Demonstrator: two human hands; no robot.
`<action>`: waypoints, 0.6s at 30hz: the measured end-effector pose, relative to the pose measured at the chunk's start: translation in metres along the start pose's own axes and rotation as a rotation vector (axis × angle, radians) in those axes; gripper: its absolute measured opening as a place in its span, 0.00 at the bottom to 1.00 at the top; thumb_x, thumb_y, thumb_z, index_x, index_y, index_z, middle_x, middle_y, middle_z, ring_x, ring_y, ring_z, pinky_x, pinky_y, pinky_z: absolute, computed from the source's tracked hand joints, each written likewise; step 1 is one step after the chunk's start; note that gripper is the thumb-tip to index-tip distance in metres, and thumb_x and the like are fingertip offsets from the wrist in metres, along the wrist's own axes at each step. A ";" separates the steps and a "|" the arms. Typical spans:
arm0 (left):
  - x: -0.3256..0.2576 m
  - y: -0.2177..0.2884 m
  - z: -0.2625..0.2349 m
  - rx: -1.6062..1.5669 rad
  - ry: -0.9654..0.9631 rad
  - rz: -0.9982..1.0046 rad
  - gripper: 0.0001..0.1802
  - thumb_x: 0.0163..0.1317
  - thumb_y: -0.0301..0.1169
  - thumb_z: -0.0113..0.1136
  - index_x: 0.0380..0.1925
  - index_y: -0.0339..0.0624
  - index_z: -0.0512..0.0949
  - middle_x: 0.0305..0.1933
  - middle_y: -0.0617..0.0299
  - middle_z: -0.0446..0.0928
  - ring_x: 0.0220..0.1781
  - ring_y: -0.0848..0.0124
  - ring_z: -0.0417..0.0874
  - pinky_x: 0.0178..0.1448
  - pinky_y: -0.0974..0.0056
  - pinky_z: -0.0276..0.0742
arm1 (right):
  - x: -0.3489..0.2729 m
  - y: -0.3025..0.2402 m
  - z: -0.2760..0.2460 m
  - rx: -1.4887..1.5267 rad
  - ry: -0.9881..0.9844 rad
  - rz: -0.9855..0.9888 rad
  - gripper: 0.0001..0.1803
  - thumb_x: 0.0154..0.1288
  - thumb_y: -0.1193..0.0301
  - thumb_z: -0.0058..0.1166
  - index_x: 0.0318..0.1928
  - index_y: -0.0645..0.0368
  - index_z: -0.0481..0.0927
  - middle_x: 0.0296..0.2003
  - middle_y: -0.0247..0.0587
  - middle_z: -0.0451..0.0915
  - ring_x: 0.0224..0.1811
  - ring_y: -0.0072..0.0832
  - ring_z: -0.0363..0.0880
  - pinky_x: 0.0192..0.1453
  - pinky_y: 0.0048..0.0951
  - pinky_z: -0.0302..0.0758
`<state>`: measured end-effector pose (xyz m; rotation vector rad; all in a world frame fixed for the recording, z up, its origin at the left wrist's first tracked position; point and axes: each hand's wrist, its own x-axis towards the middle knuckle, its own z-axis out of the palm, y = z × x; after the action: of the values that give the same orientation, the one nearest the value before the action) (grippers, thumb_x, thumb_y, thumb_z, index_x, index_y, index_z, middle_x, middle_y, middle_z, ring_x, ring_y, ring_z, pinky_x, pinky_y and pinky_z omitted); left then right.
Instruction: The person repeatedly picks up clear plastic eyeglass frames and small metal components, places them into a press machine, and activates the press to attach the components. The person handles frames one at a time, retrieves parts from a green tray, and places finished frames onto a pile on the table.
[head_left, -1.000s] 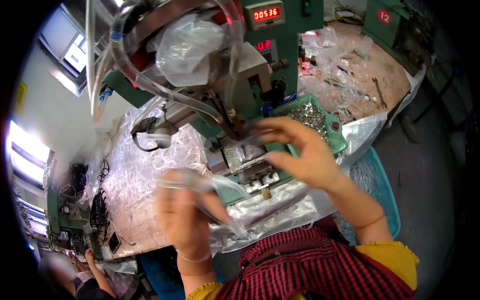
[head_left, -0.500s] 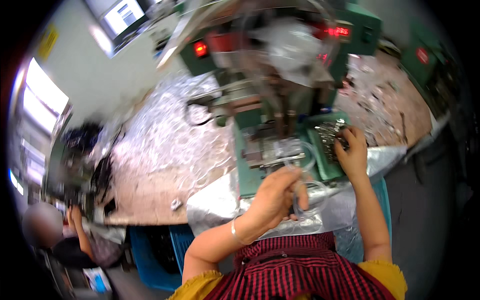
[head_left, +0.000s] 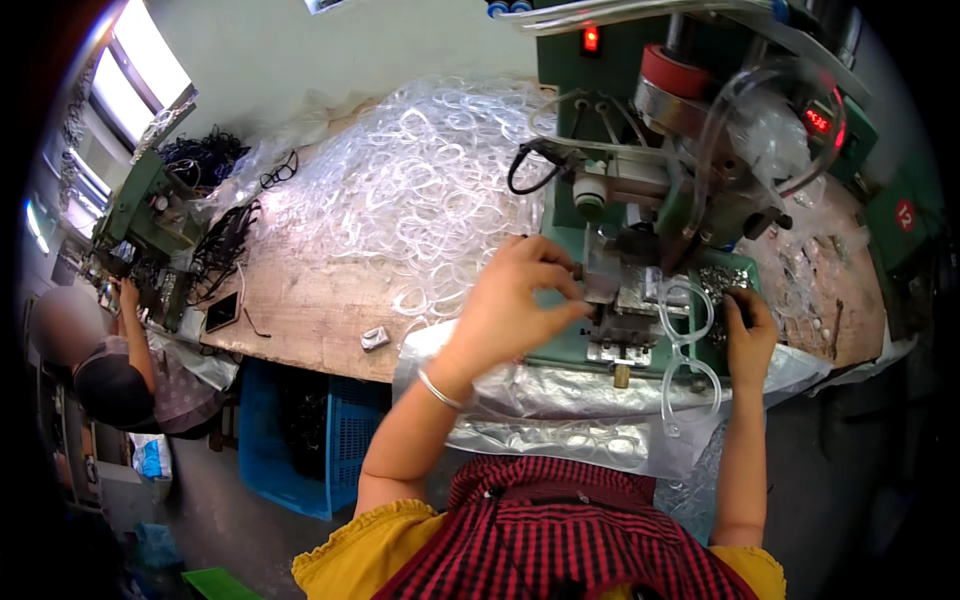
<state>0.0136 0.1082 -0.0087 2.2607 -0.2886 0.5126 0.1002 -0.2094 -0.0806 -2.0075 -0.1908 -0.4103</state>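
Observation:
My left hand point(head_left: 520, 305) is at the left side of the green press's metal fixture point(head_left: 640, 300), thumb and forefinger apart and nothing visible between them. A clear plastic spectacle frame point(head_left: 690, 352) rests at the fixture's right side, one rim up against it and the other hanging over the front edge. My right hand point(head_left: 752, 338) is at the right edge of a green tray point(head_left: 752, 264) of small metal parts point(head_left: 722, 284). Its fingers are curled at the parts; whatever they pinch is too small to make out.
Many clear spectacle frames point(head_left: 420, 180) lie heaped on the wooden table point(head_left: 300, 320) to the left. A phone point(head_left: 222, 312) and a small crumpled wad point(head_left: 375, 338) lie nearer. Below stands a blue crate point(head_left: 350, 440). Another person point(head_left: 130, 370) works at the far left.
My left hand has let go of the clear spectacle frame and moved left of the fixture. The frame now rests at the fixture. My right hand stays by the tray; the view has shifted.

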 end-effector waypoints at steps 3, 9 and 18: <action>0.006 -0.053 -0.018 -0.281 0.110 -0.345 0.07 0.55 0.24 0.68 0.34 0.34 0.84 0.34 0.61 0.84 0.36 0.75 0.82 0.43 0.69 0.77 | -0.002 -0.007 0.004 0.107 0.007 -0.022 0.08 0.64 0.76 0.58 0.43 0.63 0.82 0.35 0.34 0.83 0.37 0.19 0.78 0.46 0.22 0.74; 0.046 -0.110 -0.008 0.325 0.242 -0.285 0.11 0.52 0.36 0.68 0.32 0.42 0.86 0.38 0.53 0.81 0.44 0.56 0.80 0.50 0.55 0.76 | 0.010 -0.016 0.013 0.146 -0.054 -0.026 0.09 0.61 0.78 0.59 0.43 0.64 0.82 0.37 0.37 0.84 0.39 0.21 0.81 0.48 0.23 0.75; 0.036 -0.170 0.025 0.006 0.352 -0.423 0.17 0.61 0.42 0.62 0.28 0.38 0.86 0.25 0.56 0.83 0.27 0.65 0.82 0.34 0.62 0.73 | -0.040 0.024 -0.032 0.009 0.172 0.032 0.08 0.61 0.78 0.61 0.41 0.63 0.82 0.35 0.32 0.82 0.38 0.18 0.78 0.46 0.21 0.74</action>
<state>0.1139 0.2018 -0.1186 2.1062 0.3614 0.6659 0.0638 -0.2469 -0.1021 -1.9526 -0.0528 -0.5581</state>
